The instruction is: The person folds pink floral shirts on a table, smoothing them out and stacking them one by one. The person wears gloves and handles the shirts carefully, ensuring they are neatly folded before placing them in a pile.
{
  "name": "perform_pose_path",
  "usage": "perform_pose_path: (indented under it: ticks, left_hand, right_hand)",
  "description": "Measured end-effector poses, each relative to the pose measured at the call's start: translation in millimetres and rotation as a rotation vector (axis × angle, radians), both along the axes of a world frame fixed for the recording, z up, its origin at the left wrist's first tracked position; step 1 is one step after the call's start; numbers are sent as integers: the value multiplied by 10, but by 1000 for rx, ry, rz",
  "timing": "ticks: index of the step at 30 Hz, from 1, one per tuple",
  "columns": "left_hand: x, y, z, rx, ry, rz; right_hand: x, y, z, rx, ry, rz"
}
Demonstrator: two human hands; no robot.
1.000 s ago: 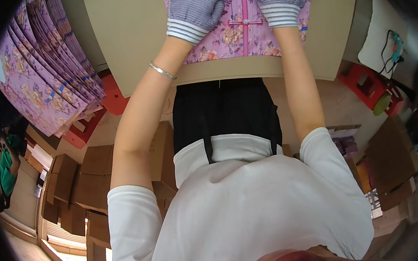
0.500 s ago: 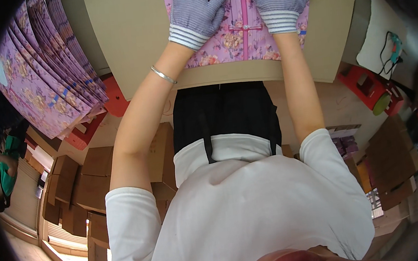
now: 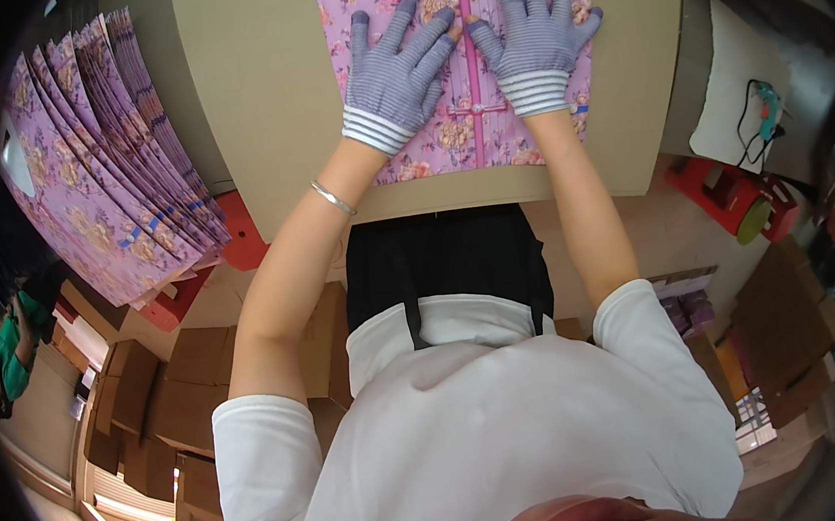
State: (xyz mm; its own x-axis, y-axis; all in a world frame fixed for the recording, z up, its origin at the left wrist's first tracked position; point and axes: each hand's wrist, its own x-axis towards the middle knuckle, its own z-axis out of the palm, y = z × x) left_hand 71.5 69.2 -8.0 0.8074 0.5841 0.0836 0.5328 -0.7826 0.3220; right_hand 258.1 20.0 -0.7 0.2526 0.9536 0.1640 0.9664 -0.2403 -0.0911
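A folded pink-purple floral garment [image 3: 454,138] lies flat at the top middle, with a bright pink strip and knot-style fastenings down its centre. My left hand [image 3: 398,79], in a grey-blue striped glove, rests on its left half with fingers spread. On the right half lies my right hand [image 3: 536,48], gloved alike, its fingers spread too. Both thumbs point in toward the pink strip, one on each side. Neither hand grips the cloth. Beneath the garment is a beige board-like work surface [image 3: 263,115].
To the left stands a fanned stack of similar folded floral garments [image 3: 89,187], above a red stool [image 3: 241,232]. At right, a teal tool with a black cord [image 3: 768,111] rests on a white sheet [image 3: 719,121], near another red stool [image 3: 707,182]. Cardboard boxes [image 3: 192,368] sit behind me. Other people appear at both edges.
The view has shifted, so the board, garment and hands sit lower in the picture and more of the garment's upper part shows. Both hands stay flat on nearly the same spots.
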Motion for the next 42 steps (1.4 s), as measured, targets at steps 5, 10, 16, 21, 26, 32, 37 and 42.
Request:
perform_pose_path:
  ticks: [5,10,16,21,26,32,37,42]
  left_hand:
    - [9,16,-23,-12,-42,-9]
    - [40,53,89,-58,5,-16]
    - [49,30,92,-49,-54,6]
    - [37,31,104,-123,-15,9]
    - [58,25,96,-140,17,3]
    - [27,11,96,-99,-14,8]
    - [26,22,80,-31,-27,2]
    - [33,49,60,6,-67,-67]
  right_hand:
    - [86,25,-199,15,-72,20]
    - [68,35,-78,-90,-54,35]
    - [306,-395,-36,-192,225,469]
    - [833,262,-55,-138,18,747]
    - [1454,1777,-172,267,-11,644]
    - [1237,1417,-137,346,36,651]
    - [583,-573,-89,-53,298,664]
    - [14,-1632,40,-149,421,572]
